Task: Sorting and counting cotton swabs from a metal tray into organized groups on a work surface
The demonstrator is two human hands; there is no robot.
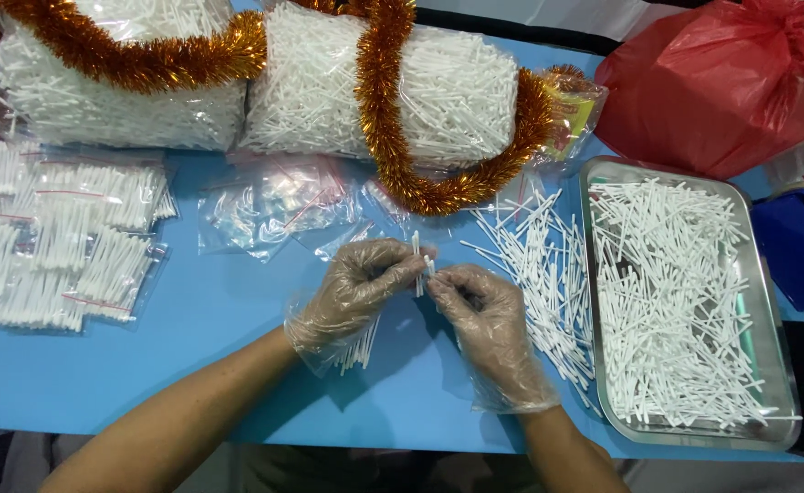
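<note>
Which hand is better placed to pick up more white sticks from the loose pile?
Probably the right hand: the loose pile of white sticks lies just beside it, while the left hand already grips a bundle of sticks.

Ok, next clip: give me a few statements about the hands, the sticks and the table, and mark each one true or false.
1. Both hands, left hand and right hand, wear clear plastic gloves. True.
2. The metal tray on the right is empty. False: it is full of loose white sticks.
3. The hands hold a small bundle of sticks between them. True.
4. The tinsel draped over the big bags is silver. False: it is gold-orange.
5. Small filled packets lie at the left on the blue table. True.
</note>
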